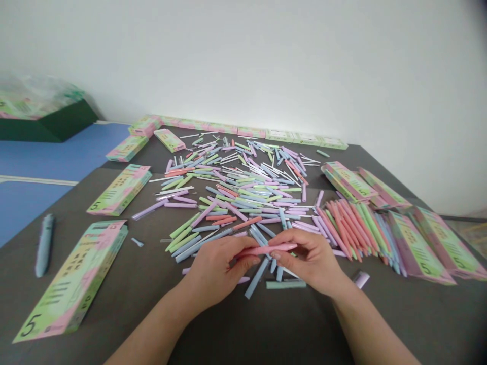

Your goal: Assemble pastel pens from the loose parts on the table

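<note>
Head view, far left of the heap of pastel pen barrels [236, 187]: what lies there?

— A blue-grey pen [44, 245], flat on the dark grey table [228, 334], and just beside it a long printed pen box [72, 284], pink and green, with a large 5 on its face.

Next along, in front of the heap?

— Left hand [216, 268], thumb and fingers closed on the near end of a pink pen barrel [266, 249].

And the other end?

— Right hand [310, 261], fingertips pinched around the barrel close to its tip. Both hands together on it, clamped rather than apart.

Long axis?

— Almost level across the view, left to right between the two hands, parallel to the front of the heap. Tip toward the right hand, and that hand nearer the tip; the left hand nearer the covered end, hidden by fingers.

Look of it?

— Slim, smooth, matte, pale pink, tapering to the right. No clip showing; cannot tell more.

Below the hands?

— Loose blue barrels [256, 278] and a mint-green barrel [285, 285].

Right of the heap?

— A fanned row of pink, green and blue barrels [342, 228], a lilac cap [361, 279], then more printed boxes [426, 243].
</note>
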`<action>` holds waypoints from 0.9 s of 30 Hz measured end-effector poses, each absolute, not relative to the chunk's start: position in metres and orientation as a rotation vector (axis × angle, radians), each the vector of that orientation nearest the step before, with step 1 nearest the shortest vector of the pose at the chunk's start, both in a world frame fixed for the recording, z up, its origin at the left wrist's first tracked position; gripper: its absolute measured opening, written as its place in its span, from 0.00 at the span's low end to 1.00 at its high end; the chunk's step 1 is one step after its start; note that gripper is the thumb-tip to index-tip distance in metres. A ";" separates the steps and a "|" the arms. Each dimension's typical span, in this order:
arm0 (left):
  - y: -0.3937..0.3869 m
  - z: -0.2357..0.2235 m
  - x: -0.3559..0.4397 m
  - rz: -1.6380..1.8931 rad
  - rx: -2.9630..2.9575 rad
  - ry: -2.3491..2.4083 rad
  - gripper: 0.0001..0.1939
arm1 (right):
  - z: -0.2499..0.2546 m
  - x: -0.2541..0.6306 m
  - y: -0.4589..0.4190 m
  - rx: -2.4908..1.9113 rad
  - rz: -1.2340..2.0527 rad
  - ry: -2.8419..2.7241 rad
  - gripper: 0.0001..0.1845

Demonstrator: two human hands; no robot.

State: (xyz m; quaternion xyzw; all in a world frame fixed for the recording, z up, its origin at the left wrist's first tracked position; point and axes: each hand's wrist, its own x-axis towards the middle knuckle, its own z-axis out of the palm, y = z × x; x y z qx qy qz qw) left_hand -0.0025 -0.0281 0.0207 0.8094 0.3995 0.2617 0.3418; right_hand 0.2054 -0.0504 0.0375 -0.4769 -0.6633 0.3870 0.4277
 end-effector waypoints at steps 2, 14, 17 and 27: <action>-0.028 0.019 -0.002 0.713 2.158 1.023 0.09 | 0.036 0.205 -0.050 -1.201 0.980 -1.655 0.05; -0.029 0.013 0.000 0.792 2.415 1.010 0.09 | 0.015 0.203 -0.046 -1.334 1.181 -1.570 0.18; -0.028 0.012 0.001 0.781 2.450 0.996 0.10 | 0.011 0.203 -0.045 -1.380 1.259 -1.533 0.23; -0.025 0.015 -0.001 0.744 2.353 1.093 0.09 | 0.022 0.216 -0.044 -1.165 1.226 -1.650 0.16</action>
